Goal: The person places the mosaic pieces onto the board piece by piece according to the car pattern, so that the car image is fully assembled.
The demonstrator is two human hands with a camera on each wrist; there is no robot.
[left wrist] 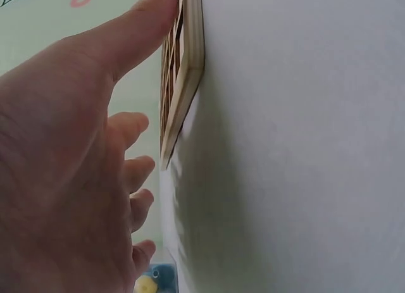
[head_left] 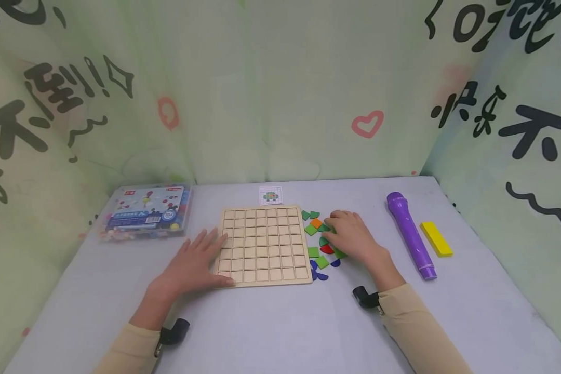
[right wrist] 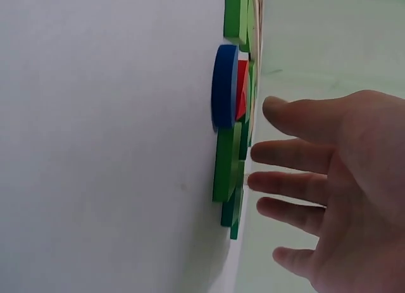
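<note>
A square wooden grid board (head_left: 264,246) lies flat on the white table. My left hand (head_left: 194,262) rests at its left edge, fingers spread, with the thumb on the near left corner; the left wrist view shows the thumb touching the board's frame (left wrist: 190,84). To the right of the board lie several small coloured pieces: green squares (head_left: 322,262), dark green pieces (head_left: 306,214), an orange one (head_left: 316,223), a red one (head_left: 326,249) and blue half-rounds (head_left: 322,277). My right hand (head_left: 352,236) hovers over these pieces, its fingers extended and apart, holding nothing. Some pieces are partly hidden beneath it.
A small printed card (head_left: 270,196) with a coloured pattern lies behind the board. At the back left sits a clear plastic box (head_left: 145,212) with a blue label. A purple microphone-shaped stick (head_left: 411,236) and a yellow block (head_left: 436,239) lie to the right.
</note>
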